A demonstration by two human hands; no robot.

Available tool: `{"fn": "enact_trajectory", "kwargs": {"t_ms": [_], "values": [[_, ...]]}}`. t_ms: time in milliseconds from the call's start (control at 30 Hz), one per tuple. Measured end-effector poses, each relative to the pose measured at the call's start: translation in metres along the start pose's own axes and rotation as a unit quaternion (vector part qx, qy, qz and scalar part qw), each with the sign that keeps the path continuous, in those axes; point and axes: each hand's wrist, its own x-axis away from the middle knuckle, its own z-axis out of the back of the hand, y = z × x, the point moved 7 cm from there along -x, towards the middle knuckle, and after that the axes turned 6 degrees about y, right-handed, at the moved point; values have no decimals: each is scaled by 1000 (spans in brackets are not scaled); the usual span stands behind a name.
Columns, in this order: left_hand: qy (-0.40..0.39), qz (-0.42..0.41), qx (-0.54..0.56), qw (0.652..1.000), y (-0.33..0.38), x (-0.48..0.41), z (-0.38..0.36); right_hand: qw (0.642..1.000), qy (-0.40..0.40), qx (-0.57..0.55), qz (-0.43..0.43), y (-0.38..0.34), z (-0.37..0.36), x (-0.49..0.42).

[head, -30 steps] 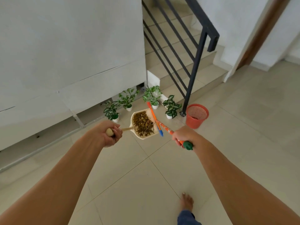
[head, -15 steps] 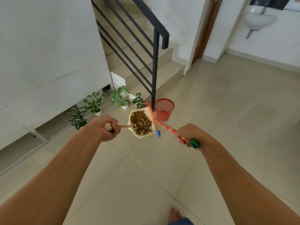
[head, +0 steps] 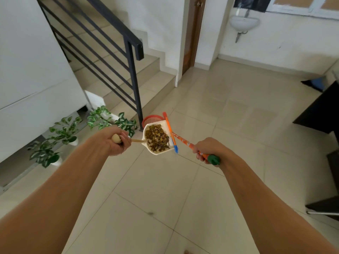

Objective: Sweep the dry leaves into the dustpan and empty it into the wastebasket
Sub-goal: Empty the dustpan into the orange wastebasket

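Both bare arms reach forward. The left hand (head: 117,142) grips the dustpan (head: 159,123) handle; the right hand (head: 207,151) grips the broom (head: 183,142) near its end.

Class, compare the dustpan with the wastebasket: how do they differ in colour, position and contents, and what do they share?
The dustpan is cream with solid walls; the wastebasket is red mesh. The dustpan is held up by the left hand; the wastebasket stands on the floor by the railing post. The dustpan holds dry leaves; the wastebasket's inside is hidden behind it. Both are open-topped.
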Motion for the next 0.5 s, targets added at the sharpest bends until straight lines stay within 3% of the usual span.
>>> {"fn": "enact_trajectory", "kwargs": {"t_ms": [500], "values": [[16, -50, -6, 999, 48, -36, -119, 1000, 6, -8, 17, -37, 86, -116]]}}
